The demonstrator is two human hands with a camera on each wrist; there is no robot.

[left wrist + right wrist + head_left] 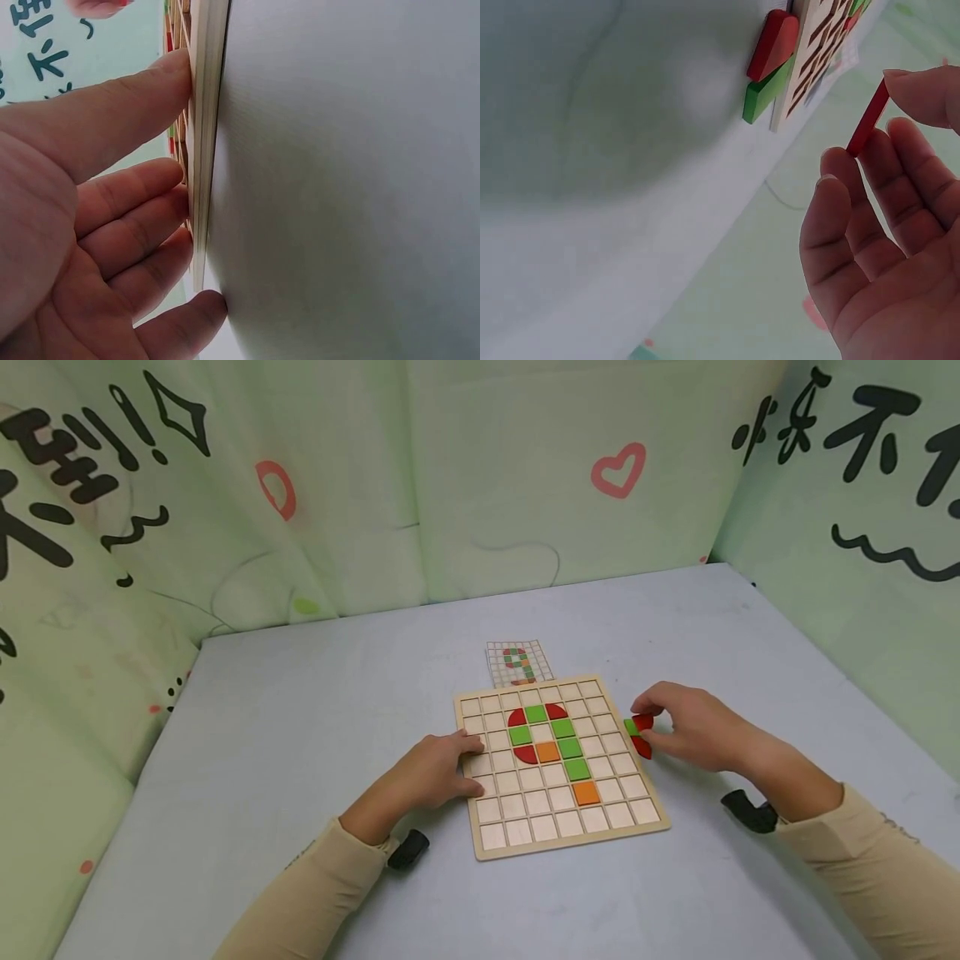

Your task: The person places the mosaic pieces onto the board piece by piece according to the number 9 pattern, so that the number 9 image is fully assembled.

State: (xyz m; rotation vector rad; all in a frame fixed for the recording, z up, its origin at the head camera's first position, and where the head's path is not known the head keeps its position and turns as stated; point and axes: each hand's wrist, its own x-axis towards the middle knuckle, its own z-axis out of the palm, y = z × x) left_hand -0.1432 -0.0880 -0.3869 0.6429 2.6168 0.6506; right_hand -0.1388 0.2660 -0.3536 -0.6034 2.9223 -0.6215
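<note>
A square wooden grid board (540, 843) lies on the table, with green, orange and red rounded tiles set in some of its cells. My left hand (435, 770) rests at the board's left edge, thumb and fingertips touching the frame, fingers fairly straight. To the right of the board, my right hand (701, 727) pinches a thin red tile (869, 120) between thumb and fingers, raised off the table. Below it, a loose green tile (763, 97) and another red tile (774, 45) with a rounded corner lie against the board's right edge.
A small printed pattern card (517, 662) showing a similar colored grid lies just behind the board, its near edge meeting the frame. The white table (315, 710) is bordered by pale green curtains (480, 485) with black lettering at the back and sides.
</note>
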